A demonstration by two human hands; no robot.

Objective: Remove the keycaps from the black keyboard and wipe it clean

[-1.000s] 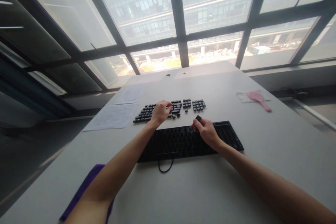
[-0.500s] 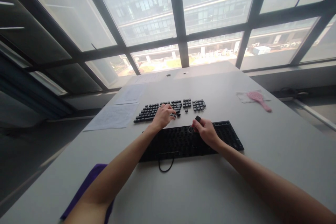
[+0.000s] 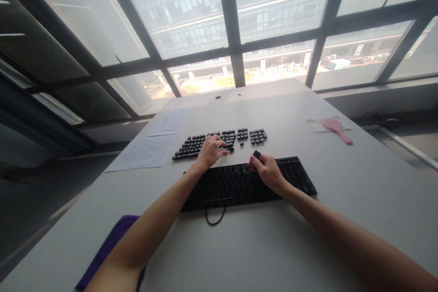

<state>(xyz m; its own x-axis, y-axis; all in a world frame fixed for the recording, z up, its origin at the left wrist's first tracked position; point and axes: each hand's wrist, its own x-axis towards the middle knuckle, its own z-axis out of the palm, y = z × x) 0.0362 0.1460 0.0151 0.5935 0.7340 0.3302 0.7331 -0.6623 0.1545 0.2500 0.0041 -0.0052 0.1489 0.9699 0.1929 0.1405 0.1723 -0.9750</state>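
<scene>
Now the left hand [image 3: 210, 150] has shifted nearside to the loose keys [image 3: 231, 149] beyond the keyboard [image 3: 219, 188], its grip's contents unclear, while the right hand [image 3: 266, 171] keeps pinching a puller [image 3: 256, 153], so work seems centred there.

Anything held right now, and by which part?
Right grip: small wire tool, held by its middle, both ends showing. Left grip: at the loose keys; can't tell whether it holds one.

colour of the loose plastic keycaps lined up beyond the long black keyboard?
Black; the loose plastic keycaps show best in the head view.
</scene>
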